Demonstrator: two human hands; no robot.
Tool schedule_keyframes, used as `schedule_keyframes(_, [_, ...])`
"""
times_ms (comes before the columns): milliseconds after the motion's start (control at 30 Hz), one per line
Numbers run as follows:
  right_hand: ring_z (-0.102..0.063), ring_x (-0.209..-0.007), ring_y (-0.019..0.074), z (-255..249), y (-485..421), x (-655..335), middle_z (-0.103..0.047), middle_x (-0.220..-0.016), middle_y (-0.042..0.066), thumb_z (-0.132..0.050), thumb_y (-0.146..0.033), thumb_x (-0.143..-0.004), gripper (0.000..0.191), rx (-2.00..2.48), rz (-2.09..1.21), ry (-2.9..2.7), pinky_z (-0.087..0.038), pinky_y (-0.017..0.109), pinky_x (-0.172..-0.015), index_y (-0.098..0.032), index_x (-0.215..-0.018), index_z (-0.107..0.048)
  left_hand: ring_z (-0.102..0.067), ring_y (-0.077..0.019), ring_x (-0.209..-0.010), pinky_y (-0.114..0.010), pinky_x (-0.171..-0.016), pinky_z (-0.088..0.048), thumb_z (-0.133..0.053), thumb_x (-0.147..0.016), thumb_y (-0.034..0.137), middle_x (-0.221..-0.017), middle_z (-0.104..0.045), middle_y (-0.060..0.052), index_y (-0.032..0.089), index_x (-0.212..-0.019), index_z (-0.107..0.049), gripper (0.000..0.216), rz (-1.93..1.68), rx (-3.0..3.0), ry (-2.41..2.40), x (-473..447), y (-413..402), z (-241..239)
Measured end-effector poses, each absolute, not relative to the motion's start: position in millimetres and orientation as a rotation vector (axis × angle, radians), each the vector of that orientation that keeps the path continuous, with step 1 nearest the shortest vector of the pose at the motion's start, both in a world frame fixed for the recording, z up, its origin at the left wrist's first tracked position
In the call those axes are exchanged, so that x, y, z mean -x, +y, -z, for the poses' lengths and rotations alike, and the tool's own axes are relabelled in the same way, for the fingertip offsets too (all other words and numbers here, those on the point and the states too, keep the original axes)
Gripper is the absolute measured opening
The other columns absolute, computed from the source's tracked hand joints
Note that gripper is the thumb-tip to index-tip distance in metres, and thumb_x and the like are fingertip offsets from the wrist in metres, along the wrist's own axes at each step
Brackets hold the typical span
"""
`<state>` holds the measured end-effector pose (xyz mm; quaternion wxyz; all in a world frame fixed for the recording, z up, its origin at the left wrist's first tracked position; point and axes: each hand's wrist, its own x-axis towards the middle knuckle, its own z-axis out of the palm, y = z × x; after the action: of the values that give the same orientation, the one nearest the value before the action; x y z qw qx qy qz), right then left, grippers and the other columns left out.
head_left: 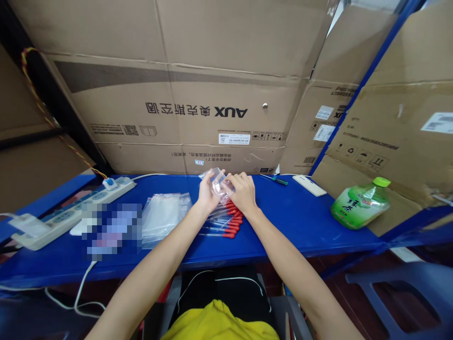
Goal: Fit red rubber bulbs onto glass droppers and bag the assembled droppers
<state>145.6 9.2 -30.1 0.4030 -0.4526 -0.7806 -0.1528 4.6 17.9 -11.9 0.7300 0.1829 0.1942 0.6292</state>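
Note:
A small clear plastic bag (220, 185) is held up between both hands over the middle of the blue table. My left hand (208, 194) grips its left side, fingers closed on the film. From the other side my right hand (242, 191) pinches the bag's right edge. Just below them lies a row of thin tools with red handles (231, 231), their shafts pointing left; they look like screwdrivers, partly covered by my hands. A stack of clear plastic bags (164, 215) rests to the left, beside my left forearm.
On the left are a white power strip (76, 210) with plugs and cables, and a blurred-out phone-like object (113, 231). Rightward lie a green-handled screwdriver (279, 180), a white flat box (309, 185) and a green tea bottle (361, 205). Cardboard (198, 85) walls the back.

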Motion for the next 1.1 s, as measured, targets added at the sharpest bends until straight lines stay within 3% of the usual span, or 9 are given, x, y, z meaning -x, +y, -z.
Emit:
schedule_keyframes(200, [-0.058,-0.092,0.0256,35,13,-145,-0.074,-0.1,0.011,-0.045,-0.034,-0.108,0.027,1.131,0.346,-1.953,-0.037,0.037,-0.082,-0.021,-0.109,-0.069,-0.075,-0.0204,-0.085,-0.034,-0.081,-0.061,-0.065,-0.085,0.021,-0.116,-0.074,-0.01,0.021,-0.107,-0.061,0.023,-1.327,-0.407,0.421,-6,19,12])
schedule_keyframes(333, [-0.06,-0.098,0.0273,33,11,-145,-0.071,-0.103,0.012,-0.047,-0.037,-0.107,0.028,1.136,0.259,-1.97,-0.04,0.037,-0.084,-0.021,-0.111,-0.069,-0.073,-0.0176,-0.076,-0.031,-0.075,-0.059,-0.061,-0.083,0.01,-0.113,-0.076,-0.01,0.02,-0.121,-0.06,0.04,-1.331,-0.386,0.46,-10,22,15])
schedule_keyframes(467, [-0.061,-0.098,0.0269,31,9,-144,-0.072,-0.105,0.011,-0.047,-0.04,-0.107,0.028,1.105,0.29,-1.944,-0.043,0.037,-0.087,-0.022,-0.114,-0.068,-0.076,-0.025,-0.095,-0.041,-0.087,-0.06,-0.059,-0.083,0.008,-0.124,-0.074,-0.009,0.026,-0.135,-0.052,0.056,-1.403,-0.372,0.455,-10,22,15])
schedule_keyframes(600, [-0.061,-0.104,0.027,29,13,-149,-0.071,-0.111,0.011,-0.057,-0.04,-0.102,0.027,1.039,0.188,-1.971,-0.046,0.037,-0.092,-0.023,-0.12,-0.067,-0.072,-0.0311,-0.111,-0.048,-0.095,-0.059,-0.059,-0.086,0.017,-0.124,-0.073,-0.014,0.019,-0.128,-0.062,0.042,-1.405,-0.394,0.471,0,26,13])
schedule_keyframes(700, [-0.063,-0.101,0.0242,29,21,-163,-0.071,-0.108,0.008,-0.064,-0.042,-0.098,0.03,0.996,-0.016,-1.979,-0.048,0.036,-0.091,-0.023,-0.12,-0.067,-0.071,-0.0275,-0.114,-0.047,-0.1,-0.058,-0.055,-0.088,0.016,-0.12,-0.073,-0.013,0.016,-0.117,-0.066,0.032,-1.497,-0.317,0.485,12,34,12])
schedule_keyframes(833, [-0.061,-0.076,0.0172,34,30,-184,-0.071,-0.085,0.001,-0.063,-0.051,-0.096,0.03,1.007,-0.356,-2.095,-0.045,0.029,-0.072,-0.023,-0.096,-0.074,-0.069,-0.0236,-0.117,-0.048,-0.103,-0.058,-0.053,-0.088,0.011,-0.119,-0.073,-0.01,0.019,-0.109,-0.065,0.026,-1.661,-0.197,0.47,30,44,12])
schedule_keyframes(967, [-0.058,-0.066,0.0138,36,29,-190,-0.067,-0.074,-0.004,-0.074,-0.053,-0.087,0.034,1.026,-0.537,-2.13,-0.041,0.025,-0.065,-0.024,-0.104,-0.075,-0.067,-0.0222,-0.121,-0.047,-0.105,-0.056,-0.053,-0.088,0.012,-0.118,-0.071,-0.009,0.021,-0.103,-0.064,0.021,-1.739,-0.14,0.459,43,50,14])
schedule_keyframes(1100, [-0.058,-0.065,0.0126,34,25,-184,-0.07,-0.076,-0.004,-0.081,-0.044,-0.08,0.03,0.982,-0.521,-2.251,-0.04,0.024,-0.065,-0.025,-0.103,-0.077,-0.067,-0.0219,-0.122,-0.049,-0.106,-0.055,-0.056,-0.086,0.015,-0.118,-0.069,-0.007,0.021,-0.091,-0.059,0.009,-1.781,-0.13,0.474,48,52,17])
